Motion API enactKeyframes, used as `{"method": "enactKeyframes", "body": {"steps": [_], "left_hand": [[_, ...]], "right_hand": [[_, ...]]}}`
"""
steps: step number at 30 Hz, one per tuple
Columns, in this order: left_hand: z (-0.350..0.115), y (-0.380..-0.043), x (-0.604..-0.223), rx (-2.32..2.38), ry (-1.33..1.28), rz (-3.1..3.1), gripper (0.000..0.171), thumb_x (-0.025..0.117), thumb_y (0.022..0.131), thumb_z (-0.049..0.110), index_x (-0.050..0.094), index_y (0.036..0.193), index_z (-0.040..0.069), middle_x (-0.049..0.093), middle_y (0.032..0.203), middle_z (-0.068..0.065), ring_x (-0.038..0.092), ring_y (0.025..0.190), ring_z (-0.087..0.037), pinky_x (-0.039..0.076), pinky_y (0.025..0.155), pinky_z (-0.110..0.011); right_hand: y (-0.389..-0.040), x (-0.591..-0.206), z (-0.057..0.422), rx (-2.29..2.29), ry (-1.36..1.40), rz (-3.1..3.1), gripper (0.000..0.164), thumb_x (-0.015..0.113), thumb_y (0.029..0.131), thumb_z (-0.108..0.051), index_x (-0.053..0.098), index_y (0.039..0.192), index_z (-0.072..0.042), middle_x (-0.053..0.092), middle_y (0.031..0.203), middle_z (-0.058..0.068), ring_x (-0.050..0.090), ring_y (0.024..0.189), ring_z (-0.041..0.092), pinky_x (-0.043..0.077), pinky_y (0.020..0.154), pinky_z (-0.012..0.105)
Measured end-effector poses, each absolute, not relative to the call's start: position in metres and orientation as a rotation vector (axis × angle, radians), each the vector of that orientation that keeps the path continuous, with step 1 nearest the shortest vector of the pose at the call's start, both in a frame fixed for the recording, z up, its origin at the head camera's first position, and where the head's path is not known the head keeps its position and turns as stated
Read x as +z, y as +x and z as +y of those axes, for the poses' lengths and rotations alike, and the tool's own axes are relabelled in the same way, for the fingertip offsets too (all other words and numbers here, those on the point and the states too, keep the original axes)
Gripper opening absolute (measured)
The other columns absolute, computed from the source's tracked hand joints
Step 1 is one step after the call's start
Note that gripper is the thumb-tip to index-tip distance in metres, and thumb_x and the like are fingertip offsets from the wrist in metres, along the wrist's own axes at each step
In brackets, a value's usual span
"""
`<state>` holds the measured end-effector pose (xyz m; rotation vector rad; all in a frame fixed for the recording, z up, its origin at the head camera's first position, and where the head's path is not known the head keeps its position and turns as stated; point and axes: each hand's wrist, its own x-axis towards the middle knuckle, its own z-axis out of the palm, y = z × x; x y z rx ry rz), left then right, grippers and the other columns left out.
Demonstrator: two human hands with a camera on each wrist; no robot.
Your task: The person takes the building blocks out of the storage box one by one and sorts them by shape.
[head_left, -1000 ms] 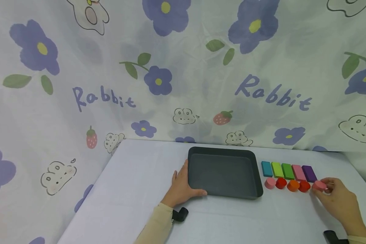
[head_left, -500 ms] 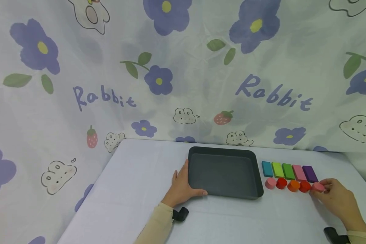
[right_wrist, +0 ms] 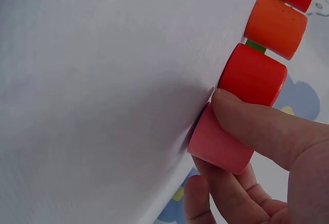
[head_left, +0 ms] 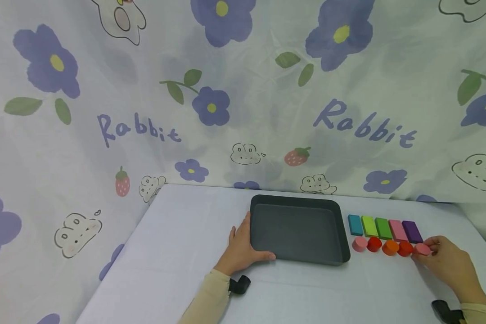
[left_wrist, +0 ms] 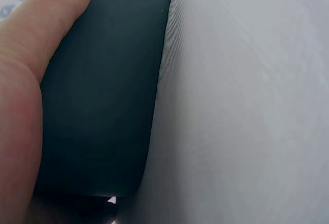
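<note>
My left hand [head_left: 240, 248] rests against the near left corner of a dark grey tray [head_left: 295, 231]; its fingers lie along the left side and the thumb along the front wall. In the left wrist view the thumb [left_wrist: 46, 16] touches the tray's wall [left_wrist: 103, 95]. On the right, my right hand [head_left: 449, 263] pinches a pink cylinder block [right_wrist: 218, 142] between thumb and fingers. That block stands at the right end of a row, right beside a red cylinder [right_wrist: 253, 75]. Further along the row are an orange cylinder [head_left: 390, 247], another red cylinder [head_left: 374, 244] and another pink cylinder [head_left: 359, 244].
Behind the cylinders lie flat rectangular blocks side by side: blue [head_left: 354, 225], yellow-green [head_left: 369, 226], green [head_left: 383, 228], pink [head_left: 398, 230] and purple [head_left: 412, 231]. A white cloth covers the table [head_left: 178, 252]. A patterned curtain [head_left: 243, 112] hangs behind it.
My right hand has moved slightly left with the pink cylinder, bringing it closer to the neighbouring red one. The left hand and tray stay put.
</note>
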<state>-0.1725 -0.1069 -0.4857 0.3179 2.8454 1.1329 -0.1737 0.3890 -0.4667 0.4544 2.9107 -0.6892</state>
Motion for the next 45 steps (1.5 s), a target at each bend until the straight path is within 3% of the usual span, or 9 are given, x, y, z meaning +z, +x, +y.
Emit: {"method": "enactKeyframes", "body": {"steps": [23, 28, 33, 41, 45], "left_hand": [[-0.106, -0.174, -0.485, 1.141, 0.33, 2.845, 0.139, 0.086, 0.067, 0.064, 0.003, 0.161, 0.004, 0.015, 0.167, -0.01, 0.021, 0.152, -0.025, 0.0, 0.121, -0.056], [-0.106, -0.173, -0.485, 1.143, 0.327, 2.842, 0.139, 0.086, 0.067, 0.063, 0.002, 0.161, 0.004, 0.015, 0.167, -0.01, 0.021, 0.152, -0.025, -0.001, 0.121, -0.056], [-0.105, -0.173, -0.485, 1.147, 0.354, 2.844, 0.138, 0.086, 0.067, 0.063, 0.004, 0.161, 0.004, 0.015, 0.167, -0.011, 0.021, 0.152, -0.025, 0.0, 0.121, -0.057], [-0.109, -0.175, -0.479, 1.095, 0.382, 2.865, 0.143, 0.086, 0.064, 0.065, 0.002, 0.161, 0.002, 0.02, 0.165, -0.016, 0.025, 0.15, -0.029, 0.008, 0.12, -0.06], [-0.114, -0.176, -0.474, 1.139, 0.337, 2.837, 0.141, 0.084, 0.066, 0.067, 0.0, 0.162, 0.007, 0.02, 0.165, -0.015, 0.024, 0.15, -0.033, 0.019, 0.12, -0.057]], "right_hand": [[-0.173, -0.468, 0.391, -0.713, 0.535, 2.882, 0.063, 0.084, 0.08, -0.016, 0.044, 0.115, 0.018, 0.055, 0.095, 0.033, 0.053, 0.084, 0.04, 0.049, 0.064, 0.043], [-0.173, -0.467, 0.391, -0.707, 0.51, 2.868, 0.07, 0.083, 0.08, -0.016, 0.041, 0.122, 0.021, 0.053, 0.105, 0.04, 0.055, 0.089, 0.045, 0.052, 0.069, 0.049], [-0.168, -0.46, 0.389, -0.662, 0.543, 2.828, 0.077, 0.082, 0.081, -0.019, 0.035, 0.13, 0.02, 0.046, 0.12, 0.043, 0.048, 0.105, 0.055, 0.051, 0.079, 0.058], [-0.162, -0.439, 0.382, -0.625, 0.399, 2.933, 0.074, 0.082, 0.083, -0.023, 0.04, 0.127, 0.019, 0.047, 0.119, 0.042, 0.044, 0.106, 0.057, 0.054, 0.074, 0.058], [-0.163, -0.426, 0.378, -0.605, 0.255, 3.032, 0.069, 0.082, 0.083, -0.021, 0.044, 0.126, 0.018, 0.049, 0.119, 0.042, 0.047, 0.101, 0.056, 0.053, 0.071, 0.059]]}}
